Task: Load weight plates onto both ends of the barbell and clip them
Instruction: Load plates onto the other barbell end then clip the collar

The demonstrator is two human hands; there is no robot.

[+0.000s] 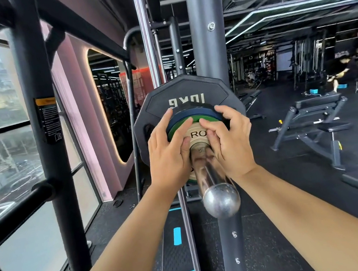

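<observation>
Looking straight down the chrome barbell sleeve (pixel 210 176), rounded end cap nearest. Stacked far along it: black 10 kg plate (pixel 190 93), then blue plate (pixel 195 113), green plate (pixel 178 125) and, nearest, cream plate (pixel 197 134). Largest first, smaller discs seated flat against bigger ones.

Left hand (pixel 167 152) spread over the green and blue rims, fingers fairly straight, thumb on the cream face beside the sleeve: a wide, pressing grip, holding nothing. Right hand (pixel 229 142) bent-fingered over the right rims, thumb low on the cream face, grip seemingly pinching that plate. Probably squaring the stack and shoving it home from both sides at once, to avoid cocking it on the sleeve. No clip in view, so clipping not yet done. Far end of the bar hidden.

Plenty of bare sleeve on the near side of the hands for sliding a clip on. Rack upright (pixel 204 29) close behind the plates, guide rod (pixel 150 48) just to the left, step platform (pixel 175 245) on the floor below. Tight sideways, free toward the near end
</observation>
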